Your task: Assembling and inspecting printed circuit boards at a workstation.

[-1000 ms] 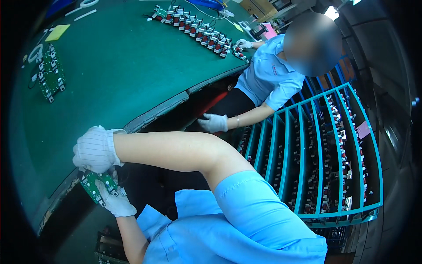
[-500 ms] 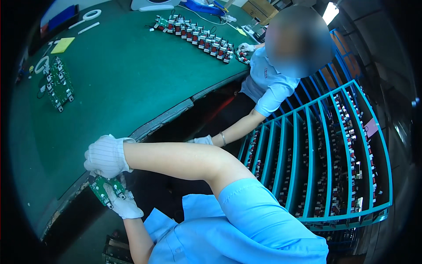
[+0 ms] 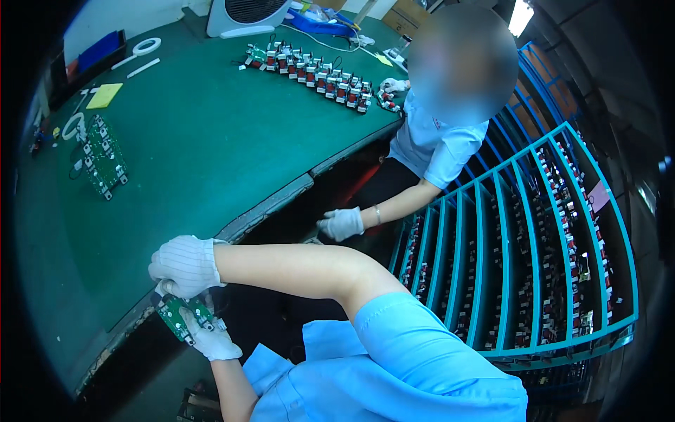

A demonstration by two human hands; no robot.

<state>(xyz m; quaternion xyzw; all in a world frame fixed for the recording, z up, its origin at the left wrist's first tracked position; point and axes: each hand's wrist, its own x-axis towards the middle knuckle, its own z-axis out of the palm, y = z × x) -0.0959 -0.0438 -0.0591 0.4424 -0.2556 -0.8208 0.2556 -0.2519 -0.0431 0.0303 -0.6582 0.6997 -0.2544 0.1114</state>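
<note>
My left hand, in a white glove, is closed on a green circuit board with white connectors. It holds the board tilted, just off the front edge of the table. Over the board's upper end, my right hand is curled, in a white ribbed glove. Its fingertips are hidden, so I cannot see what is pinched in them. More green boards with white connectors lie at the left of the table.
Across the green table stands a long row of red-and-black assemblies. A co-worker's gloved hand hangs beside the table, close to my right forearm. A teal rack loaded with parts stands to the right. Tape rolls lie far left.
The view has shifted slightly. Both my hands stay together at the circuit board. The co-worker's nearer hand has come out from behind my arm and now shows whole.
</note>
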